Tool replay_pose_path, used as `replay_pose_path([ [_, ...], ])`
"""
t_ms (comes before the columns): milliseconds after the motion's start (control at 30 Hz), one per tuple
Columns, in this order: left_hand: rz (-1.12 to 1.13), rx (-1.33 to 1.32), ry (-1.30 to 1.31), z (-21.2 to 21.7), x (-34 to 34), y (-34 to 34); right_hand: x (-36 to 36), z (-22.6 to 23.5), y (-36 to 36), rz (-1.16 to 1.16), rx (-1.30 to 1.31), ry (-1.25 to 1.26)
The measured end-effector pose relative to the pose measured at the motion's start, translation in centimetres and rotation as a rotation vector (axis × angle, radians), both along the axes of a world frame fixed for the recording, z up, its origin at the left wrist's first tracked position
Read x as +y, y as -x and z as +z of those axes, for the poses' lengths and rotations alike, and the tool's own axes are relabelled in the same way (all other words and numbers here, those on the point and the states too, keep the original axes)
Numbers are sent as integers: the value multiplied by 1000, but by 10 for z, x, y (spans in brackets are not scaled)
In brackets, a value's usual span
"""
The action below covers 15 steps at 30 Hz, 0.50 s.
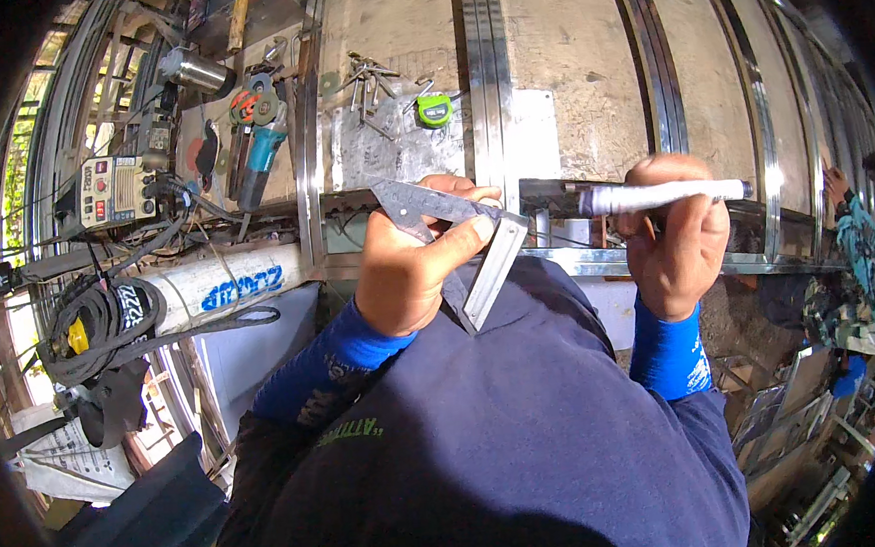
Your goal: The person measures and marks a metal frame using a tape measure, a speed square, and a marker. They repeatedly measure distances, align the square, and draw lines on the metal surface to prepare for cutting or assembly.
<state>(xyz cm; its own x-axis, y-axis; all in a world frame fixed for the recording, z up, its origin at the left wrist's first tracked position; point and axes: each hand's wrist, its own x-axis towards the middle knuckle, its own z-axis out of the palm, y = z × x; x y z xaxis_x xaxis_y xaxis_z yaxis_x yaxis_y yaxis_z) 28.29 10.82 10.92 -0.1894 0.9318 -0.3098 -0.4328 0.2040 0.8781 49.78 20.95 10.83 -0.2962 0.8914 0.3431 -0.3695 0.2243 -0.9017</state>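
Observation:
My left hand [398, 276] is closed round a metal try square [495, 270] with a dark angled blade, the thumb pressed on it near the corner. It is raised in front of my chest, over the near edge of the metal frame [597, 261]. My right hand [674, 249] grips a white marker pen [638, 197] between thumb and fingers. The pen lies almost level, its darker ends pointing left and right. Neither the square nor the pen touches the frame's bars. Beyond my hands, a green tape measure [435, 111] rests on the worktop near several loose metal pieces [371, 82].
Shiny metal bars [488, 60] run across the wooden worktop [573, 35]. To the left are a teal angle grinder [264, 152], a welding machine [112, 191], coiled cables [85, 330] and a white cylinder [223, 287]. Another person [856, 238] is at the far right.

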Motion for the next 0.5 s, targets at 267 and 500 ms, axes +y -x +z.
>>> replay_pose_path([
  [267, -5, 83, 15, 4, -1, 0, -16, 8, 18, 38, -125, -100],
  [500, -1, 104, 3, 7, -3, 1, -12, 5, 26, 8, -186, -257],
])
